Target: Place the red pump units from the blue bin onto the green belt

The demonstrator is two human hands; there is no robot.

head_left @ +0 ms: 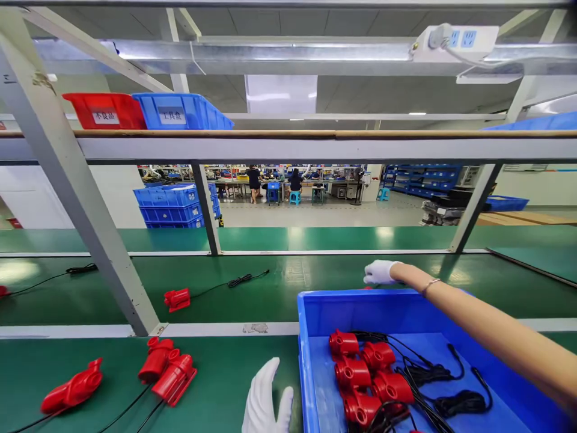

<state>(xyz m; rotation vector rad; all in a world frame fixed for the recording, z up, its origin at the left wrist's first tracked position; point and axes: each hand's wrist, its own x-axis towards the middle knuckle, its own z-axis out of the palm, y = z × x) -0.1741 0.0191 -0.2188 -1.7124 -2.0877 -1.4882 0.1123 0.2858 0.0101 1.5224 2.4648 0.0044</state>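
My left hand, in a white glove, is open beside the near left wall of a blue bin, fingers and thumb apart, holding nothing. Across the bin's far rim reaches my right hand, also gloved, its fingers curled over the green conveyor belt. Just below those fingers shows a sliver of a red part, mostly hidden by the rim; whether I grip it is unclear. Inside the bin, several red pump-like units are grouped at the left, their bundled black cables at the right.
Two red units and a longer red unit lie on the near green surface, left. Another red unit with its cable rests on the belt. A slanted white post stands left; a shelf crosses above. People are far behind.
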